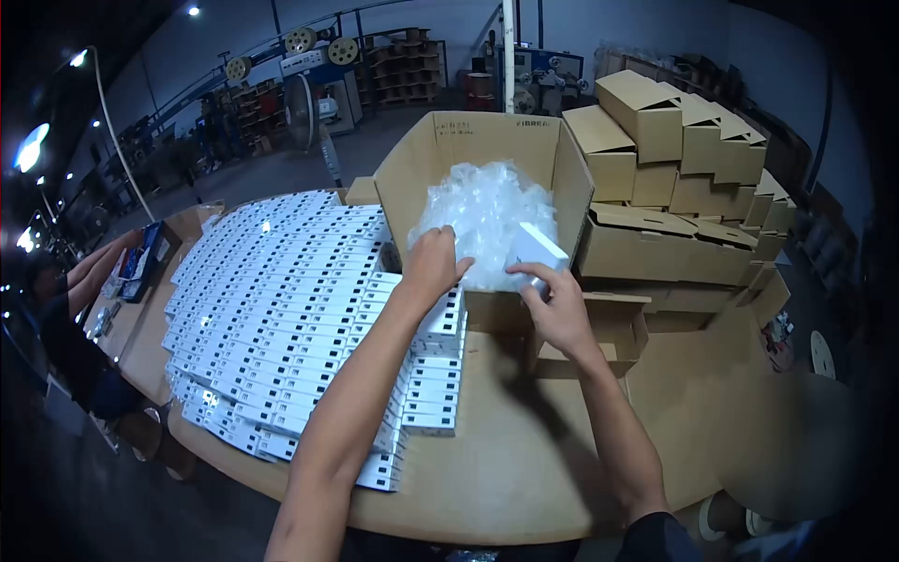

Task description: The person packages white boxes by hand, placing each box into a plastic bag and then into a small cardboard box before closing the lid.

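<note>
A thin white box (538, 245) is gripped by my right hand (559, 314), fingers on one side and thumb beneath. It is tilted above the near side of a large open carton (487, 133). Clear plastic bags (482, 211) fill that carton in a loose heap. My left hand (433, 267) hangs at the carton's near left corner, its fingers curled down and the thumb pointing right. Whatever those fingers may hold is hidden. Below my right hand stands a smaller open cardboard box (609, 332).
Rows of stacked white boxes (272, 300) cover the left of the table (506, 468). Closed brown cartons (670, 169) are piled at the right. On the far left a co-worker's arms (98, 258) reach to a dark blue tray (142, 262). Machinery (318, 98) stands behind.
</note>
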A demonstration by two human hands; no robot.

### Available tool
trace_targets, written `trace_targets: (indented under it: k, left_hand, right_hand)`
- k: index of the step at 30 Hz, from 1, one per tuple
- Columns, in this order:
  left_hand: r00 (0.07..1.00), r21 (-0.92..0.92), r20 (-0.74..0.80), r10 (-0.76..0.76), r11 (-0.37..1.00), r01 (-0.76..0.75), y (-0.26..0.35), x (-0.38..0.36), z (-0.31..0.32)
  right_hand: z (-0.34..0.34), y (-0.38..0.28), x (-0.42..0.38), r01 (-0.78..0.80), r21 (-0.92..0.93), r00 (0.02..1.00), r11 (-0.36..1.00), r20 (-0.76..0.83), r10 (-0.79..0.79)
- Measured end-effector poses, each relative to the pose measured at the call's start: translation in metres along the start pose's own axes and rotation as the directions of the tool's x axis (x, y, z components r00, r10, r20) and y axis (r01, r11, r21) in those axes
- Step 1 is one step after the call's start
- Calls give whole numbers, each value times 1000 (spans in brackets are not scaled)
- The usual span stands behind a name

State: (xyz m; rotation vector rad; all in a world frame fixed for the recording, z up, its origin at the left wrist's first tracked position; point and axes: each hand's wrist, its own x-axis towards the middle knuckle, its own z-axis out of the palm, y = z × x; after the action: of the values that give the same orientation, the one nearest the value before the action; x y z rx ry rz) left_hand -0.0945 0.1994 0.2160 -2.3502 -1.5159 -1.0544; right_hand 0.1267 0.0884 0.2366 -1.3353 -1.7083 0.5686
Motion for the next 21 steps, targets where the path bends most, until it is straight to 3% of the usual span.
trace_targets:
  k: [2,4,7,10,13,16,19,21]
  left_hand:
    - [998,-39,31,45,998,-44,-30,18,35]
    - [1000,-183,-2,-10,983,9,-22,36,20]
    - [995,-308,19,-98,946,99,-8,60,-9]
    - [991,-405,5,-137,905,127,-13,74,-14]
    - [988,-446,-101,-115,893,59,-15,81,-10]
    - [938,-449,-270,-220,890,79,-3,80,-8]
    - [933,-545,-125,-338,809,220,11,78,-33]
    - [949,-639,-94,-302,749,176,22,66,-42]
  right_hand:
    - [6,10,29,131,-44,989,990,-61,-134]
    - [8,15,54,204,-12,977,979,-61,-204]
    - [14,19,94,343,-169,926,924,-106,-363]
    - [30,31,135,313,-169,931,934,-141,-338]
    - [37,32,159,201,-64,979,977,-29,-204]
    - [39,27,162,105,226,994,968,-1,-107]
    - [17,1,136,55,467,998,882,9,-66]
    - [5,-8,118,30,586,999,810,-9,-31]
